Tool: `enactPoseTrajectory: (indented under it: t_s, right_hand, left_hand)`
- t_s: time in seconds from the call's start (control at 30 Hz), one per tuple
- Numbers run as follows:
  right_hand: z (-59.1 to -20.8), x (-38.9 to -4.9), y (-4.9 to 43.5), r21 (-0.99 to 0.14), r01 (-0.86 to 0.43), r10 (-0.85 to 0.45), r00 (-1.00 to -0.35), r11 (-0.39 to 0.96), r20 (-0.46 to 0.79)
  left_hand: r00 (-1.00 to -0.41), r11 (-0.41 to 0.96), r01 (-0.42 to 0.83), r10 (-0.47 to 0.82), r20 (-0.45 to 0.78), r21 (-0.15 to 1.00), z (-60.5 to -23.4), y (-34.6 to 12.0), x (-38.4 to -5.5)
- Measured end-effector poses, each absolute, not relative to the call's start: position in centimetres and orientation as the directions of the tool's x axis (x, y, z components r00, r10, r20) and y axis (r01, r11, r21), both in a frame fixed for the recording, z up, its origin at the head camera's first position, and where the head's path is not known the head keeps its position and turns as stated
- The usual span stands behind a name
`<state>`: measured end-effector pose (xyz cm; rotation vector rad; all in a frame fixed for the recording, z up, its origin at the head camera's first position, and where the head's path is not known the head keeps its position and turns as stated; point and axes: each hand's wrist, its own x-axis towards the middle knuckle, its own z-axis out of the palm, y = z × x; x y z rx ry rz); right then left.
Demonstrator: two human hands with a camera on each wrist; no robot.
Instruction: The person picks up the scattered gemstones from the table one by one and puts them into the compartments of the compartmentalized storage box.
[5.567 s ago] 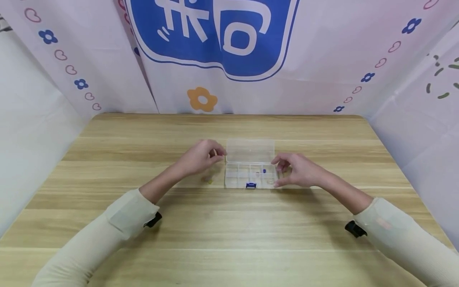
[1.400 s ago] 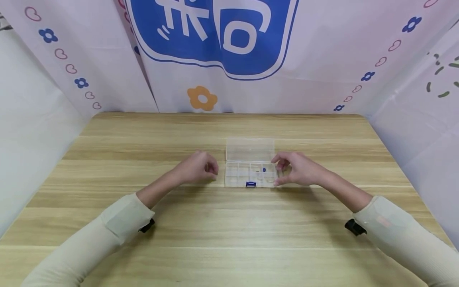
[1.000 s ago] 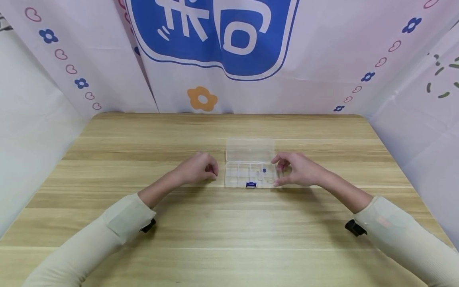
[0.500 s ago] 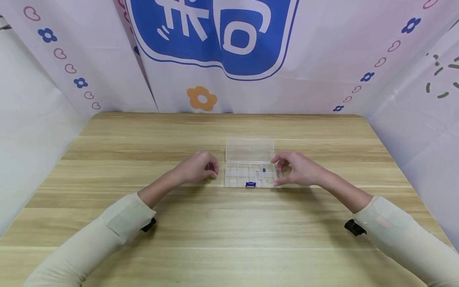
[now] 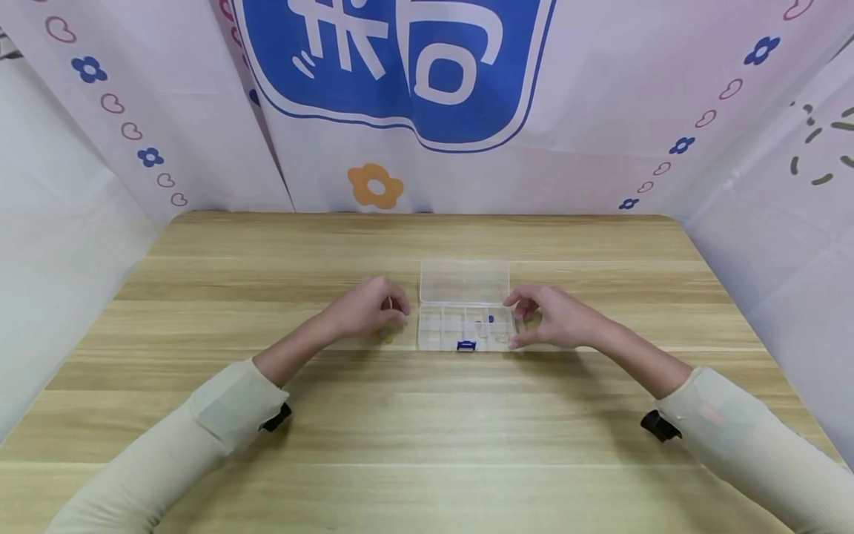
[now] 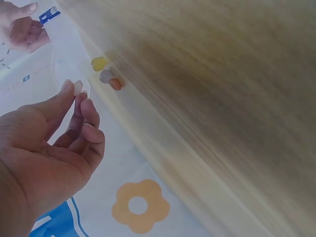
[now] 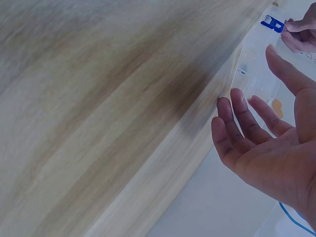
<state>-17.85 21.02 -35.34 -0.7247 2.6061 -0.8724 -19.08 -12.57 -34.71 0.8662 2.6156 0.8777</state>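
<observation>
A clear plastic compartment box (image 5: 422, 326) lies at mid-table, its lid (image 5: 465, 279) laid open at the back and a blue latch (image 5: 466, 345) at the front. One compartment holds a small blue bead (image 5: 491, 318). My left hand (image 5: 367, 308) hovers just left of the box, its thumb and fingers (image 6: 79, 94) curled together and pinching something small and pale. Under it on the table lie yellow (image 6: 98, 63), grey (image 6: 106, 76) and orange (image 6: 115, 84) beads. My right hand (image 5: 554, 319) rests at the box's right end, fingers (image 7: 237, 111) relaxed, thumb touching the front corner.
The wooden table (image 5: 427, 415) is walled at the back and both sides by white printed cloth (image 5: 400, 111). Both forearms in cream sleeves (image 5: 220, 423) reach in from the near edge. The loose beads (image 5: 385, 337) lie between the left hand and the box.
My left hand has risen a little from the tabletop and shifted slightly back, uncovering the loose beads beneath it. The right hand and the box have stayed put.
</observation>
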Motion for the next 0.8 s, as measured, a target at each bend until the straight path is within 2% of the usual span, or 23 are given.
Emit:
enactPoseTrajectory:
  t_s: [0.13, 0.8]
  right_hand:
    - [-35.4, -17.9, 21.0, -0.625, -0.373, -0.552, -0.827, 0.685, -0.111]
    - [-35.4, -17.9, 21.0, -0.62, -0.372, -0.55, -0.827, 0.691, -0.118]
  left_hand:
    - [-0.793, 0.63, 0.481, 0.609, -0.003, 0.61, -34.5, -12.5, -19.1]
    - [-0.828, 0.626, 0.453, 0.559, 0.04, 0.634, -34.0, -11.1, -19.1]
